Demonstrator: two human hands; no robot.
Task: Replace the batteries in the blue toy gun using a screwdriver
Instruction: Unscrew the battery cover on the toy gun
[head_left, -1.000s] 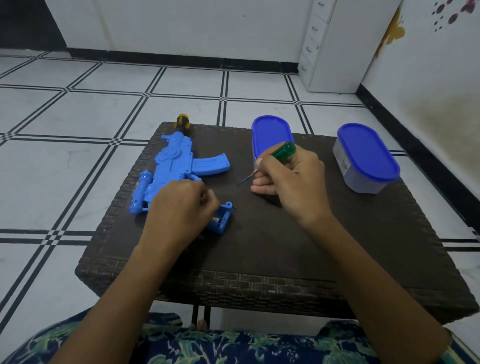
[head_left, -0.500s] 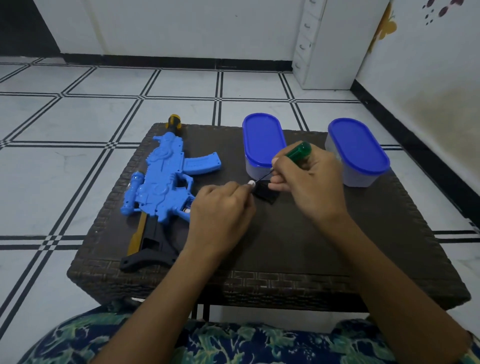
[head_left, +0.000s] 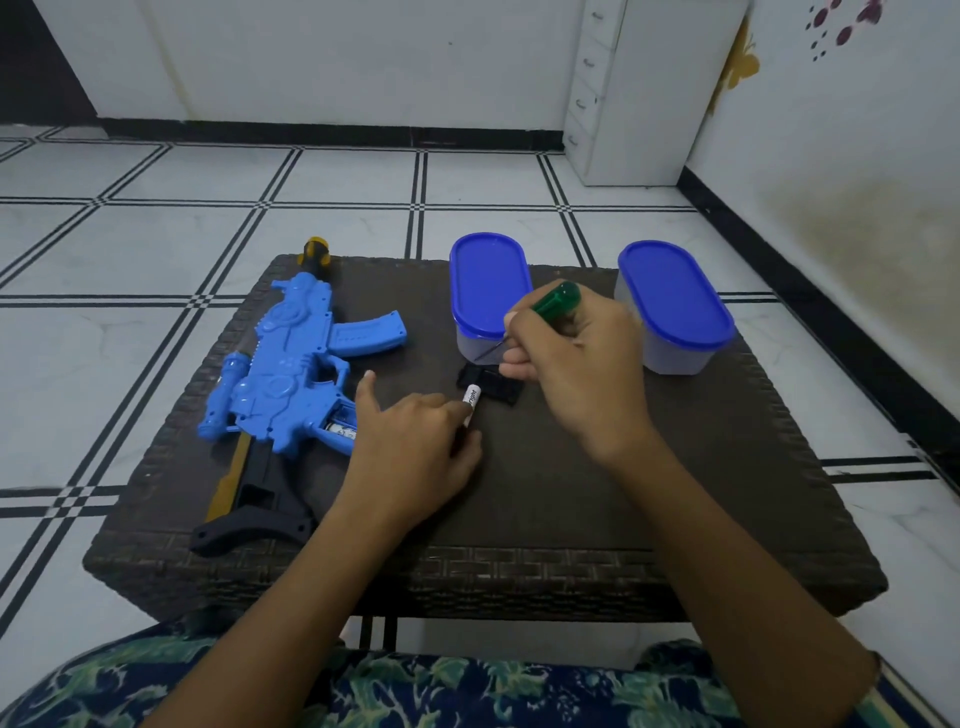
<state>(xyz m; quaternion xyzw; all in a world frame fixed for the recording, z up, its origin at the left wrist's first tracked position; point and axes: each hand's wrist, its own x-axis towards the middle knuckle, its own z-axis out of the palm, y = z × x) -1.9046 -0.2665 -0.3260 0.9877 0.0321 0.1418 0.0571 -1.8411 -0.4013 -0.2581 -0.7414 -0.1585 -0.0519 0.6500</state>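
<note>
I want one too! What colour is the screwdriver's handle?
Green; the screwdriver handle shows best in the head view.

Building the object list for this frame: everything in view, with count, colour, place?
toy gun: 1, blue with black stock, left side of table, grip compartment open
held battery: 1, white, pinched in left hand
battery in gun: 1, white, in open compartment
battery cover: 1, black, table centre
screwdriver: 1, green handle, in right hand
lidded containers: 2, clear with blue lids, table's far side
table: 1, dark brown, woven
drawer unit: 1, white, far wall
floor: white tiles, black lines
left hand: holds battery
right hand: grips screwdriver
</note>
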